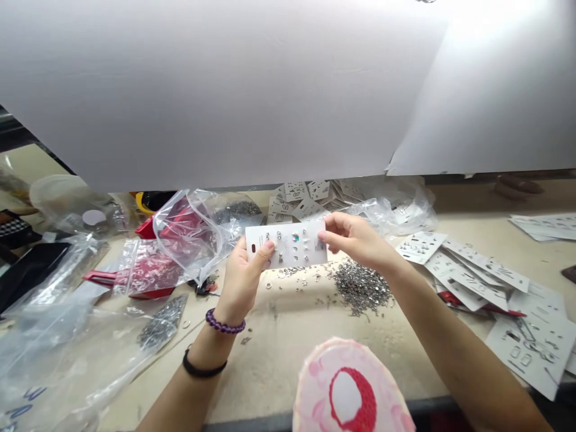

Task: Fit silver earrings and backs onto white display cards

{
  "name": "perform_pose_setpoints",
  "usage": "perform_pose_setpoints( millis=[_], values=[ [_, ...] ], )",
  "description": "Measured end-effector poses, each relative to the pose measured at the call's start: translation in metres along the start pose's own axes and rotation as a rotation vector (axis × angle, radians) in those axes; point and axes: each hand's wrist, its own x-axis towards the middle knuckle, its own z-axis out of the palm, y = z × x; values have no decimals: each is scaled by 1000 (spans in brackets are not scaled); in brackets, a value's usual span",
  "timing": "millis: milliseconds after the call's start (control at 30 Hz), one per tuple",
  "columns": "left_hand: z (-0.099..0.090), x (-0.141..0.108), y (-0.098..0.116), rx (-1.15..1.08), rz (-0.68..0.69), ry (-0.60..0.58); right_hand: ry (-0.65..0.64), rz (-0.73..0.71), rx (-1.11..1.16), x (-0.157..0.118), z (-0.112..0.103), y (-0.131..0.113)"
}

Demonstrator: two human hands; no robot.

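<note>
A white earring card (287, 246) with several small silver earrings, one with a green stone, is held up over the table, its slot towards the left. My left hand (243, 279), with a purple bead bracelet and a black band at the wrist, grips the card's left part, thumb on its front. My right hand (355, 240) pinches the card's right edge between thumb and fingers. Below and right of the card lies a heap of small silver pieces (362, 287), with loose ones scattered towards the left.
Filled earring cards (477, 273) lie overlapped at right, more cards (306, 195) at the back. Clear plastic bags (67, 366), some with metal pieces, and red packets (148, 267) cover the left. A pink round-topped object (315, 390) stands at the front edge. White panels (247, 96) hang behind.
</note>
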Motion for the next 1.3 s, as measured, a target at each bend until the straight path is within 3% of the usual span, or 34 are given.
perform_pose_setpoints(
  millis=[67,133,267,367,433,533,633,933,1300],
  values=[
    [1,-1,-3,66,7,-73,31,4,90,-16,-6,1],
    [2,-1,-5,194,61,-103,161,9,219,-35,-10,6],
    [1,-1,-6,400,167,-63,692,45,642,-73,-9,27],
    [0,-1,-6,534,195,-59,879,77,799,-91,-4,45],
    [0,-2,-8,708,300,-60,905,106,860,-98,0,54],
    [1,-3,-10,1011,607,-103,948,129,935,-103,6,62],
    [1,-4,-11,1144,796,-191,1012,116,983,-105,11,66],
    [-3,2,-10,1170,874,-238,1097,73,956,-100,24,75],
    [0,-1,-9,1231,844,-273,943,128,864,-102,32,70]
  ],
)
